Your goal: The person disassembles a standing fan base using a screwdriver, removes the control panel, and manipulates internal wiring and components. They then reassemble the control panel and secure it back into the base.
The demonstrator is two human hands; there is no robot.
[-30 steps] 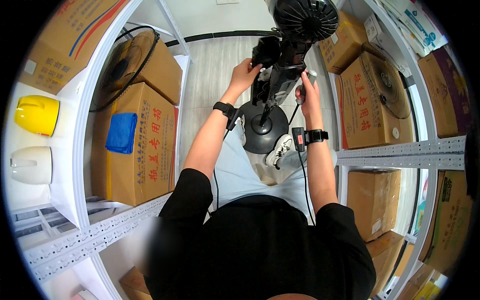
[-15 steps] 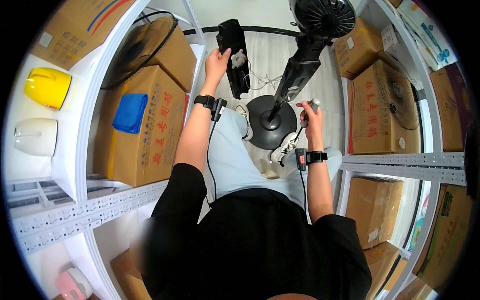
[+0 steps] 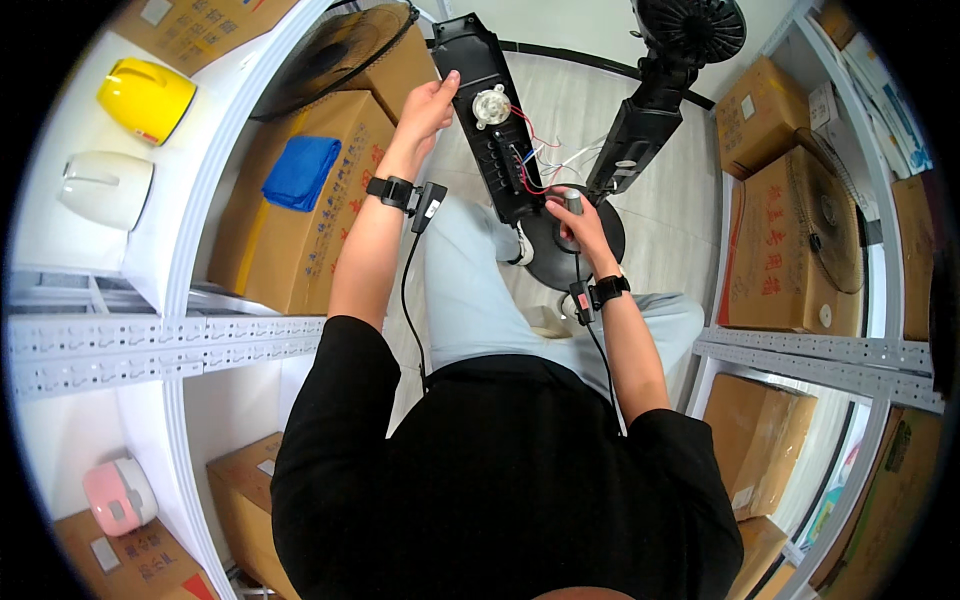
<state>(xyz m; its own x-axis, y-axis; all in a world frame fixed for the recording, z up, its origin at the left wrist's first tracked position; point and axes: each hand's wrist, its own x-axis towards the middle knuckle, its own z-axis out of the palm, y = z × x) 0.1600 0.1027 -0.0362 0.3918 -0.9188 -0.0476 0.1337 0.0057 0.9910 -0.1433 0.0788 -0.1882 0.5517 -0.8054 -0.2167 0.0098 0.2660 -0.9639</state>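
Observation:
My left hand grips the left edge of a long black panel, which has a white motor and red, white and blue wires running toward the black fan stand. My right hand holds a screwdriver with a grey handle, near the panel's lower end and over the round black base. The fan's dark motor head sits on top of the stand.
White shelving flanks both sides, with cardboard boxes, fan guards, yellow and white kettles, a blue cloth and a pink appliance. My legs are around the base.
The panel has come away from the stand to the left, exposing its wires, and tilts with my left hand. My right hand has moved left and inward with the screwdriver.

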